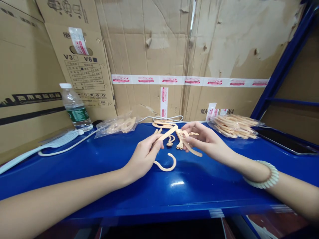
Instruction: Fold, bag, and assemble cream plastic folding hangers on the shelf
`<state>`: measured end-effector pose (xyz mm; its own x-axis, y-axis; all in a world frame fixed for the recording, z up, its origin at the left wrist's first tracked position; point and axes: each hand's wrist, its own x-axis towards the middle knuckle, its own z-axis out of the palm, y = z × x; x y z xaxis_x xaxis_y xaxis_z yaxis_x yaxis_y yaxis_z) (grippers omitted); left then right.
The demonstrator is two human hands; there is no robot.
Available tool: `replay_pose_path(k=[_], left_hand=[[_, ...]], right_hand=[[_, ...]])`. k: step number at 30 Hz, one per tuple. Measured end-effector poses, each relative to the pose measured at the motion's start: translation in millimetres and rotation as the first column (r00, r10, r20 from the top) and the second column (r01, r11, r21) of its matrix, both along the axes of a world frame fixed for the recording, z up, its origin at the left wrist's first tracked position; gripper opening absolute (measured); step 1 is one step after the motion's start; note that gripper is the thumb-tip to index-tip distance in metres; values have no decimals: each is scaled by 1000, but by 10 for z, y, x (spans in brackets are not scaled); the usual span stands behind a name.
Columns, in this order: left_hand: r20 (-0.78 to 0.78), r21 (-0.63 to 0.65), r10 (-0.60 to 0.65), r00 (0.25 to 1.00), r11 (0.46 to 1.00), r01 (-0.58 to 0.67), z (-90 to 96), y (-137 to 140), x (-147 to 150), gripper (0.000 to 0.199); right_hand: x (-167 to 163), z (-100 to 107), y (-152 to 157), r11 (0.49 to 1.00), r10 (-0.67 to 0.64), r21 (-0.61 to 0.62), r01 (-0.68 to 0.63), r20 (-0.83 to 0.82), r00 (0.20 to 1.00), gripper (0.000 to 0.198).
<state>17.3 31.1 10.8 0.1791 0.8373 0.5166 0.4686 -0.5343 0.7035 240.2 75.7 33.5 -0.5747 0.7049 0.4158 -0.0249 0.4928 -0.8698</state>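
My left hand [144, 154] is closed on a flat, straight peach-coloured plastic strip [168, 133], pinched between thumb and fingers. My right hand [203, 139] grips a curved peach-coloured plastic piece [193, 150] whose free end points down and right. The two pieces meet at the top, between my hands; whether they are joined I cannot tell. Below my left hand shows a peach-coloured hook [171, 166]; its other end is hidden behind the fingers. Behind my hands lie loose pieces, among them a small hooked one [170, 142] and a longer pile [163, 124].
On the blue tabletop [104, 186], clear bags of similar pieces lie at the back left [119, 125] and back right [234, 126]. A water bottle [77, 111], pale blue hairbrush [62, 139] and white cable [72, 151] are left. A dark-screened phone or tablet [286, 142] lies right. Cardboard [149, 56] backs the table.
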Motion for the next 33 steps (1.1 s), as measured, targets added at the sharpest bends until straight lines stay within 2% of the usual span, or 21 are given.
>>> replay_pose_path(k=[3, 7, 11, 14, 17, 20, 23, 26, 29, 33], left_hand=[[-124, 110, 3, 992, 994, 10, -16, 7, -15, 28], [-322, 190, 21, 947, 981, 43, -31, 1, -32, 36], [-404, 220, 5, 915, 971, 92, -29, -2, -52, 31], [-457, 279, 41, 888, 955, 100, -29, 4, -66, 27], [-547, 378, 107, 831, 916, 131, -33, 11, -67, 22], [-651, 502, 213, 729, 841, 203, -37, 12, -57, 22], [-722, 601, 341, 602, 739, 304, -35, 4, -45, 26], [-728, 647, 420, 542, 681, 341, -21, -17, -37, 24], [-731, 654, 445, 517, 674, 344, 3, -46, -34, 23], [-754, 628, 431, 496, 694, 351, 20, -70, -40, 24]], right_hand=[[-9, -33, 34, 994, 25, -111, -22, 23, 999, 32], [-25, -102, 38, 964, 181, -221, -146, 146, 973, 29], [-40, -131, -9, 944, 244, -271, -189, 187, 952, 31], [-52, -117, -41, 939, 265, -277, -203, 207, 942, 32], [-69, -101, -64, 922, 291, -322, -213, 216, 932, 34], [-80, -96, -87, 903, 306, -374, -210, 219, 926, 34], [-78, -95, -121, 926, 264, -339, -166, 269, 926, 34], [-77, -95, -166, 957, 206, -262, -127, 303, 931, 34], [-87, -106, -201, 968, 171, -228, -101, 307, 936, 35], [-93, -133, -225, 986, 120, -149, -75, 321, 940, 34]])
